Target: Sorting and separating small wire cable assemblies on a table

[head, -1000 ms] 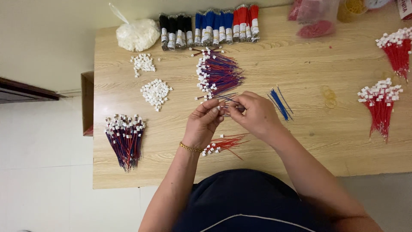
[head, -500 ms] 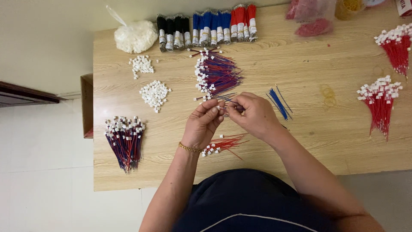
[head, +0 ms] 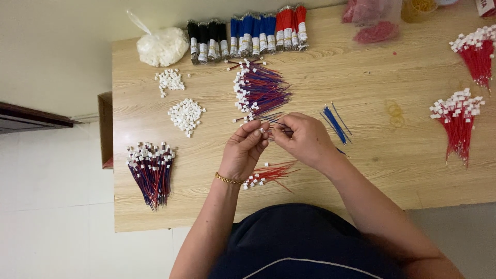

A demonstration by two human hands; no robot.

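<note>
Pinching small connector (head: 263, 131) between both hands' grips

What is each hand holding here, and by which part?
Left hand pinches a small white connector at its fingertips; right hand grips thin wires near their ends.

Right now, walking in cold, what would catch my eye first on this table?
Probably the two hands meeting mid-table: the left hand and right hand pinch a small white connector on thin wires between their fingertips. Next, the colour: a row of black, blue and red wire bundles along the far edge, and fans of red wires with white connectors at the right.
</note>
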